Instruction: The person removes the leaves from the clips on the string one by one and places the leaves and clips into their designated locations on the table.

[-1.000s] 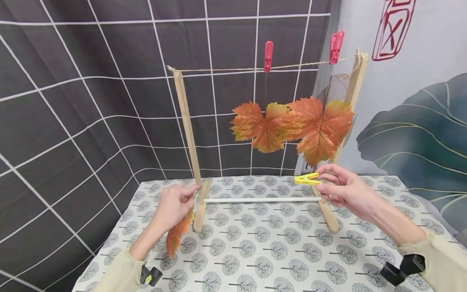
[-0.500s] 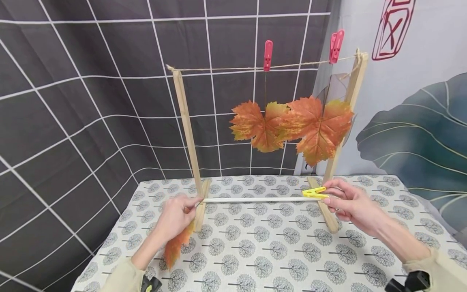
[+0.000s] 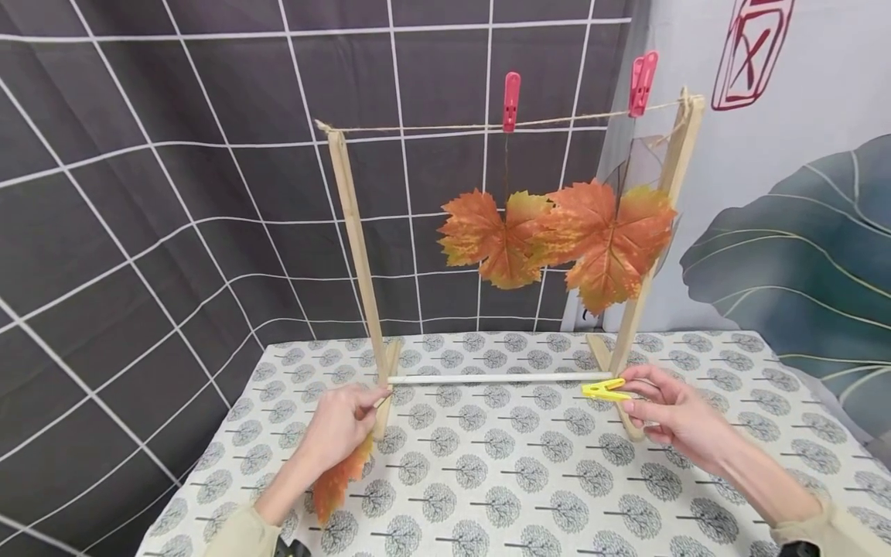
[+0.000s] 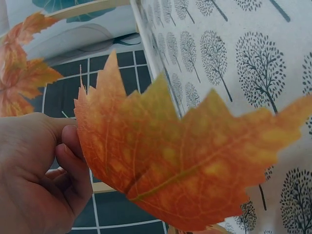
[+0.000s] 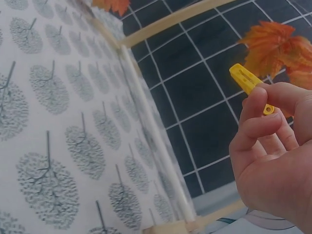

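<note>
My left hand (image 3: 337,425) pinches the thin stem of an orange maple-like leaf (image 4: 165,151) beside the foot of the left post. The leaf hangs below the fingers, and in the left wrist view its yellow-orange blade spreads wide in front of the hand. Between thumb and fingers, my right hand (image 3: 678,410) holds a yellow clothespin (image 3: 602,389) near the right post's foot, its tip pointing left. Two similar leaves, one left (image 3: 496,240) and one right (image 3: 612,247), hang from a twine line (image 3: 431,128), held by pink clothespins (image 3: 511,102).
A wooden frame stands on the table, with a left post (image 3: 358,247), a right post (image 3: 661,209) and a white rod (image 3: 487,379) joining their feet. A tree-print cloth (image 3: 501,472) covers the table. Behind it hangs a dark grid-patterned curtain (image 3: 209,193).
Both hands have sunk lower, the left with its leaf and the right with the yellow clothespin. The right hand has also shifted slightly rightward. The hanging leaves keep their places.
</note>
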Motion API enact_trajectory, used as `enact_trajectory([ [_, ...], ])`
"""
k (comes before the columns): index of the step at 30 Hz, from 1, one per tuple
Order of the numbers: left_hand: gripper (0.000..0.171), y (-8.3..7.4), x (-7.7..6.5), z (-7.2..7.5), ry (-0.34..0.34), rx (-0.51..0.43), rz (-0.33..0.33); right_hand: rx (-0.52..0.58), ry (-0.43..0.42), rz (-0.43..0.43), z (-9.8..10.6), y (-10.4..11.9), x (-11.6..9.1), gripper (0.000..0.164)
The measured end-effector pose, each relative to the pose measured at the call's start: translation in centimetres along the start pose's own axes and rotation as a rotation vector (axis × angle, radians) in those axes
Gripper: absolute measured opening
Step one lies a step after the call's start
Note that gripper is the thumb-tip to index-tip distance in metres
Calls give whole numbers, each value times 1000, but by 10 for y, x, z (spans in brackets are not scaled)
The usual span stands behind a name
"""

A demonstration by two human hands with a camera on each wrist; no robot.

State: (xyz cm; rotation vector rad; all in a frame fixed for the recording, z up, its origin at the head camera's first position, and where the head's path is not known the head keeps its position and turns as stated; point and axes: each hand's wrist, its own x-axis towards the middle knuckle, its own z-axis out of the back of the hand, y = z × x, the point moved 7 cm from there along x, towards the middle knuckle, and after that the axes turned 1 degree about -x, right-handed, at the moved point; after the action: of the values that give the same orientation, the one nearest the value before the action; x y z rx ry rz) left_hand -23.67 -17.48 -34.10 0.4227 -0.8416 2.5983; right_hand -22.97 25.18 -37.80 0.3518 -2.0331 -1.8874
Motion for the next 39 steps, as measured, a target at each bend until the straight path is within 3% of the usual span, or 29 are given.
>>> enact_trajectory([
  [13,41,-3,-6,-19,42,10,-8,25,23,-12,-1,-22,-13,40],
  [24,40,3,-17,-35,91,-71,29,5,20,-48,3,-46,-22,43],
  [31,39,5,-20,-44,101,-34,12,-13,-21,-107,7,-57,-29,39],
  [39,37,4,-23,-52,97,-18,-6,-1,-2,-122,9,-71,-34,38],
])
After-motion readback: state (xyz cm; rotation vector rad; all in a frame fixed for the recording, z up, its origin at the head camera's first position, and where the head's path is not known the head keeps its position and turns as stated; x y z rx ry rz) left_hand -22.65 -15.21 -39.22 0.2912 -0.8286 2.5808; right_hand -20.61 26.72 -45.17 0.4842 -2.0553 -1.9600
